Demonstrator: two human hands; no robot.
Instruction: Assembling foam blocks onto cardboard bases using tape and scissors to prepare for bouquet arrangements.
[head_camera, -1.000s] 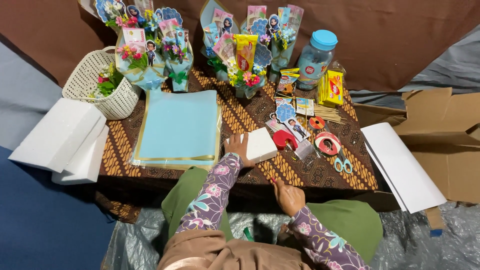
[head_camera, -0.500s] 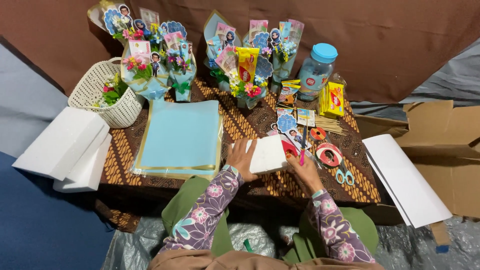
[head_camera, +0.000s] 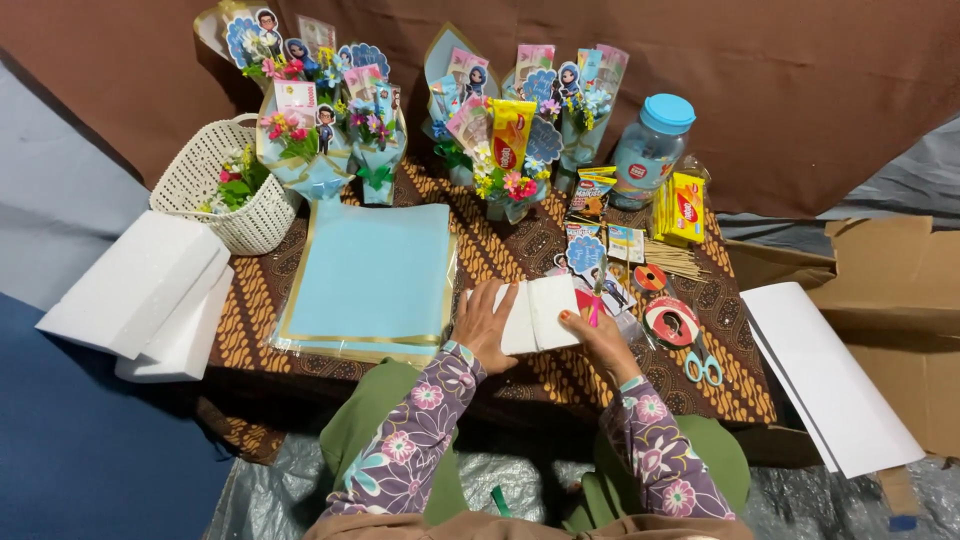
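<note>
Brown backdrop cloth is hanging behind a low desk (head_camera: 480, 250) that is wearing a patterned brown cover. Near the front edge, the left hand (head_camera: 487, 325) is lying flat with fingers spread, pressing on a white block (head_camera: 537, 312). The right hand (head_camera: 598, 338) is closing around a pink tool (head_camera: 594, 308), its tip touching the block's right side. Just left of the block, a stack of light blue sheets (head_camera: 370, 275) is sitting mid-desk. Paper bouquets (head_camera: 500, 130) are standing in a row along the back edge, with a white basket (head_camera: 225, 185) at the back left corner and a blue-lidded jar (head_camera: 650, 150) at the back right. Scissors (head_camera: 700, 362) are lying near the front right, just beside the right hand. White foam slabs (head_camera: 150, 295) are resting off the left edge.
</note>
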